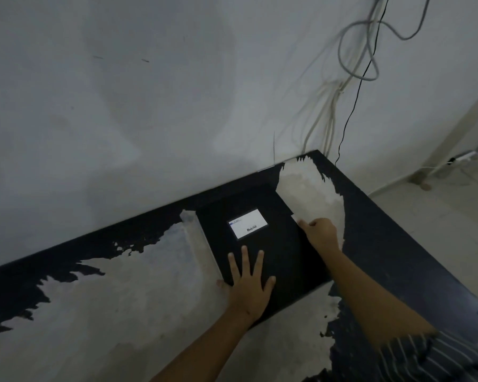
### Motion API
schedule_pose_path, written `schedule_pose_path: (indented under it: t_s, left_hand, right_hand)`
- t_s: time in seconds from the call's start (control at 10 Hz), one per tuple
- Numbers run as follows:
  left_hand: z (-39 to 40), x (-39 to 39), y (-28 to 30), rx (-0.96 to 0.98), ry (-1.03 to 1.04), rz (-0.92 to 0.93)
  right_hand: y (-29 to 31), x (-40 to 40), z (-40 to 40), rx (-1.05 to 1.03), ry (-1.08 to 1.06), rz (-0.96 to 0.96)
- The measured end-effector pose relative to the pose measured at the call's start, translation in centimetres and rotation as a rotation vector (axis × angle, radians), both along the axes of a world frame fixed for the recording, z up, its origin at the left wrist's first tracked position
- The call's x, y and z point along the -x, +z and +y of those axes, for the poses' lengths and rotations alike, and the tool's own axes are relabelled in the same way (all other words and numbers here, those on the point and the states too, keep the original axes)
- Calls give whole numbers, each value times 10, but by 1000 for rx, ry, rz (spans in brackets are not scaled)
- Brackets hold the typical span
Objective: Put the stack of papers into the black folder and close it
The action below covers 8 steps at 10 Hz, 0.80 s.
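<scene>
The black folder (282,244) lies closed and flat on the table, with a white label (247,223) on its cover. My left hand (250,282) rests flat on the cover near its front left corner, fingers spread. My right hand (320,234) sits at the folder's right edge with fingers curled, touching a small white bit (295,217) that sticks out there. A pale strip (198,241) shows along the folder's left side. The stack of papers itself is hidden.
The table (122,299) is black with large worn pale patches and stands against a white wall (177,92). Cables (351,78) hang down the wall at the back right corner. The table's right edge (414,230) drops to a tiled floor.
</scene>
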<state>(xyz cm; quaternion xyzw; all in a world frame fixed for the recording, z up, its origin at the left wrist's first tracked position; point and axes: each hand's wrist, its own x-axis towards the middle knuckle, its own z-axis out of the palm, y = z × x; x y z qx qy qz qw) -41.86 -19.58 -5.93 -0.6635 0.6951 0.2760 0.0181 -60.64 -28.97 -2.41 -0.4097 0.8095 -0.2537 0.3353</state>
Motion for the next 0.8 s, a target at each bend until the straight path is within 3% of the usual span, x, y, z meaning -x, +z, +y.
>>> schedule_pose_path:
  t_s: [0.2, 0.3, 0.4, 0.5, 0.7, 0.8]
  left_hand:
    - [-3, 3, 2, -47, -23, -49]
    - [-3, 1, 2, -51, -51, -76]
    - [-1, -2, 1, -8, -75, -92]
    - [4, -9, -1, 67, -87, -65]
    - [23, -47, 0, 117, -5, -62]
    - [33, -71, 1, 112, 84, -33]
  right_hand:
    - [-4, -19, 0, 40, -141, -17]
    - [-4, -24, 3, 91, -60, 91]
    - [-6, -34, 7, 115, 91, 337]
    - [-16, -50, 11, 120, 403, 620]
    - [-27, -94, 32, 82, 569, 544]
    - [-25, -122, 42, 191, 663, 493]
